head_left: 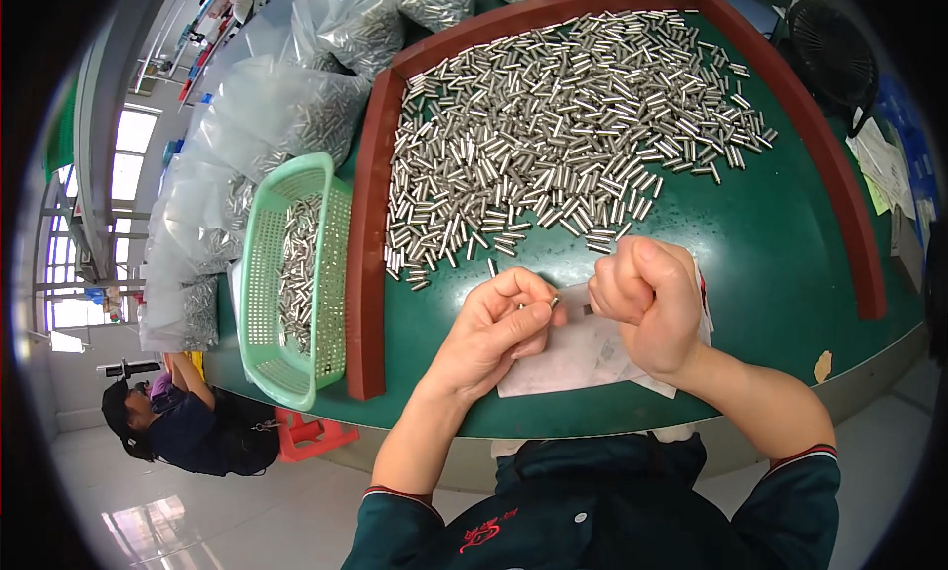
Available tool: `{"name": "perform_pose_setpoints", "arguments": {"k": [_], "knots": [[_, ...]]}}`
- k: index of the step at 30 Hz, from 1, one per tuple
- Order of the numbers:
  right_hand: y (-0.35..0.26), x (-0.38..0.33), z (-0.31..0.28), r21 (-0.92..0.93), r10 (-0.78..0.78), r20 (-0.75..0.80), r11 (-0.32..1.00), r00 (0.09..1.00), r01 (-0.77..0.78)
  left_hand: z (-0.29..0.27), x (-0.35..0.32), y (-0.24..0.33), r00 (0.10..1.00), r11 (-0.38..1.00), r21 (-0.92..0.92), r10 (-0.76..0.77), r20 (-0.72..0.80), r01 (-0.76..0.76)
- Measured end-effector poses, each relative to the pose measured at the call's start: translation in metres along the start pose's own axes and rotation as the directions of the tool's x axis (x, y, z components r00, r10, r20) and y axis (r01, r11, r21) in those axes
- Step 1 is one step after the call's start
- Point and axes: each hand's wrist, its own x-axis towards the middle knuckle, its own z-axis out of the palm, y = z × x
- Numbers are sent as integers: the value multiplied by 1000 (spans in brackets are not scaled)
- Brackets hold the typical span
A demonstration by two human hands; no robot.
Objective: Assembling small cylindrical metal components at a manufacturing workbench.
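Observation:
A wide heap of short shiny metal pins (553, 126) covers the far part of the green tabletop (770, 244). My left hand (499, 333) is closed near the table's front edge, with the end of a small metal pin (555, 301) showing between thumb and fingers. Close on its right, my right hand (647, 299) is curled into a fist, apart from the left. Whatever the right fingers hold is hidden. Beneath both hands lies a smudged whitish sheet (553, 368). One loose pin (492, 267) rests just beyond my left hand.
A red-brown raised border (367, 304) runs around the heap. Left of it stands a light-green plastic basket (331, 343) with more pins, then several clear bags (326, 116) of pins. A black fan (831, 52) and papers (882, 165) are at right. Another person (188, 422) is at lower left, beside a red stool (306, 432).

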Motion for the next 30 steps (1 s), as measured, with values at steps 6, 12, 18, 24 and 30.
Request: {"name": "perform_pose_setpoints", "arguments": {"k": [6,12,18,24,30], "knots": [[-2,1,1,14,7,3,1000,1000,-7,-2,3,3,999,989,-140,-48,-5,47],[-2,3,1,29,1,0,1000,1000,-1,-5,4,6,996,985,-155,-84,-19,80],[-4,3,1,20,20,1,1000,1000,-20,-5,3,6,995,982,-166,-95,-18,91],[-3,4,1,4,26,-2,1000,1000,-26,-11,0,12,995,975,-216,28,-97,-49],[-3,4,1,15,28,-1,999,1000,-28,-28,-10,25,751,640,767,528,-396,-45]]}}
